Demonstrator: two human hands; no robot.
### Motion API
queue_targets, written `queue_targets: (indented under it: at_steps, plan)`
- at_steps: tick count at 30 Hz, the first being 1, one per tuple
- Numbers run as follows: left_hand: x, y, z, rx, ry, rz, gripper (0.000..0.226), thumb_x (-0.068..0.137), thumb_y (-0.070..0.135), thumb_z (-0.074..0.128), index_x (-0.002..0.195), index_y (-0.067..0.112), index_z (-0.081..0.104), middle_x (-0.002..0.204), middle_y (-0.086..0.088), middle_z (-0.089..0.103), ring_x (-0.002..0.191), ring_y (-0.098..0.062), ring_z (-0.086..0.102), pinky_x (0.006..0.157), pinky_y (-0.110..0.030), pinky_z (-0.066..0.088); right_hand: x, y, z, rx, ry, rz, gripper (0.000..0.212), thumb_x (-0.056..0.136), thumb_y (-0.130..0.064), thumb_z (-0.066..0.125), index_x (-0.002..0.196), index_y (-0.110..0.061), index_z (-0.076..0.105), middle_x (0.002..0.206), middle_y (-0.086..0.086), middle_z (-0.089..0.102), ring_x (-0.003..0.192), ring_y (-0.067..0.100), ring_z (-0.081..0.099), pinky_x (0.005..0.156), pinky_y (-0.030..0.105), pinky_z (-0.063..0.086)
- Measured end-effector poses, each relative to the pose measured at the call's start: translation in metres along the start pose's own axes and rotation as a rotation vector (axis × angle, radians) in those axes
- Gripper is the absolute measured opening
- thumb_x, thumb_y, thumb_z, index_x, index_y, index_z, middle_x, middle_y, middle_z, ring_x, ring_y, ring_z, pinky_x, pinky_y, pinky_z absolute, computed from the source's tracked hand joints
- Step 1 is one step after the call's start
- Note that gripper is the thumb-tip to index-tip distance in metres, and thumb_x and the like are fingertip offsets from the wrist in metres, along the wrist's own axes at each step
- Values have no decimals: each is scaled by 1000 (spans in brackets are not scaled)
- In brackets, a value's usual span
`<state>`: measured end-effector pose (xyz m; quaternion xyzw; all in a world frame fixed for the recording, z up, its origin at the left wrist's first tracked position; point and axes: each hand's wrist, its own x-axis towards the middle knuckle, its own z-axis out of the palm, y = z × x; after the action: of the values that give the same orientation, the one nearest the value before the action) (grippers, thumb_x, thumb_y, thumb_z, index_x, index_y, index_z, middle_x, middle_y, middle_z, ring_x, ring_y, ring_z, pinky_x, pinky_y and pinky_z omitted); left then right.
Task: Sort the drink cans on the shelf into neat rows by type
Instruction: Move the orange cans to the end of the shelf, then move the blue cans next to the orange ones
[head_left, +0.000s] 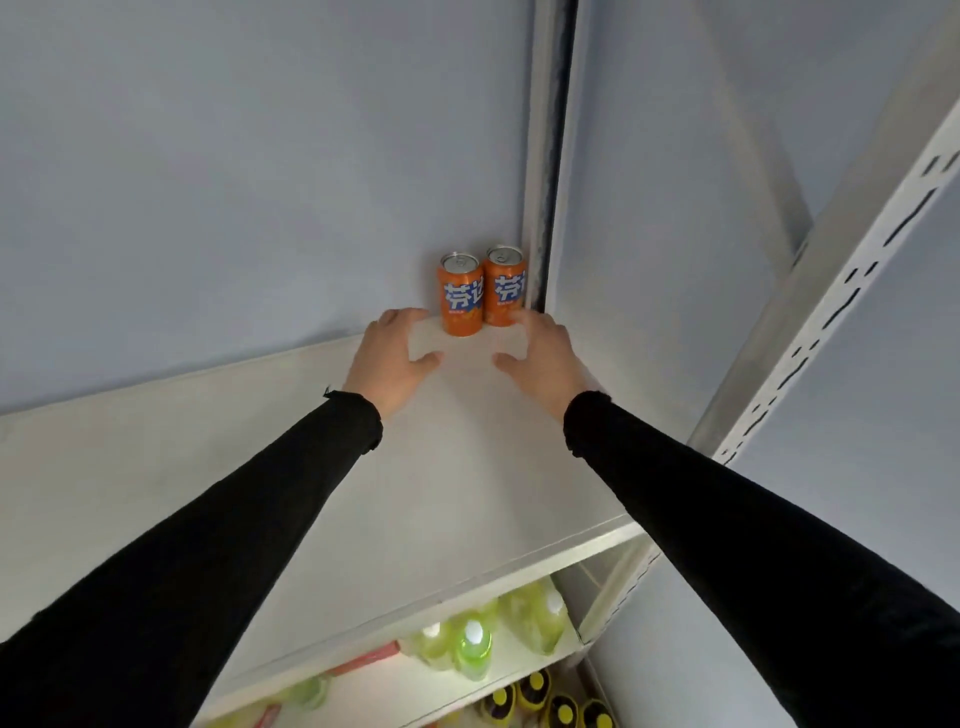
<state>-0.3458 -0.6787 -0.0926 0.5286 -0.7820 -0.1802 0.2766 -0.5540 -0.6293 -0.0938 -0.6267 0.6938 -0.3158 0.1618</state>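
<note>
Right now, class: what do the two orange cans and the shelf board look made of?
Orange cans: likely thin metal, with shiny silver tops, pull tabs and glossy printed sides. Shelf board: smooth matt white, probably painted metal or laminate; unclear.

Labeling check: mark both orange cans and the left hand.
left orange can (461, 296), head view, on its label
right orange can (503, 288), head view, on its label
left hand (392, 364), head view, back of the hand

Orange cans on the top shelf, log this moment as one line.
two orange cans upright, back right corner | left hand open, empty | right hand open, empty | shelf
</note>
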Motion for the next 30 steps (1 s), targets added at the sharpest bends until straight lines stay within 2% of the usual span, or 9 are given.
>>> queue_targets:
  at_steps: [3,6,11,15,20,26,30]
  plan:
    - [-51,-1,-18,122,20,5,54,92,32,66,142,17,50,142,-2,50,132,-24,42,105,-33,37,-35,-16,4,-82,-70,-139,54,91,-30,67,140,-17,49,142,6,50,130,26,42,106,35,37]
    - [-108,-4,-35,175,33,-80,56,92,36,65,143,19,49,144,2,48,133,-22,39,107,-32,36,-72,-35,16,-116,-123,-267,52,90,-31,67,138,-16,53,139,5,53,127,27,44,103,36,40]
    - [-203,-17,-80,250,62,-193,58,93,39,63,145,19,47,146,2,47,135,-22,38,109,-30,32,-129,-84,49,-101,-195,-443,53,88,-33,69,136,-17,55,136,4,56,124,29,46,101,40,42]
    - [-270,-39,-130,311,115,-276,59,93,41,63,145,20,46,146,1,47,135,-21,39,109,-31,34,-168,-135,81,-55,-256,-557,53,89,-33,69,137,-18,54,137,3,55,125,29,46,103,37,40]
    - [-339,-74,-190,304,213,-352,58,93,37,66,145,19,47,146,0,47,135,-21,40,107,-29,33,-207,-205,117,7,-307,-623,53,92,-32,67,140,-18,52,140,2,52,128,26,42,104,31,35]
    - [-408,-135,-266,298,301,-376,57,93,33,67,144,18,47,145,-2,48,134,-22,43,108,-36,38,-244,-306,179,82,-334,-648,52,94,-32,65,142,-19,49,142,3,50,129,24,42,102,29,36]
    - [-446,-182,-310,263,336,-357,58,93,31,69,144,18,46,146,0,47,133,-19,43,105,-29,34,-264,-364,226,151,-351,-591,54,93,-31,66,143,-19,47,140,3,52,127,23,45,100,29,37]
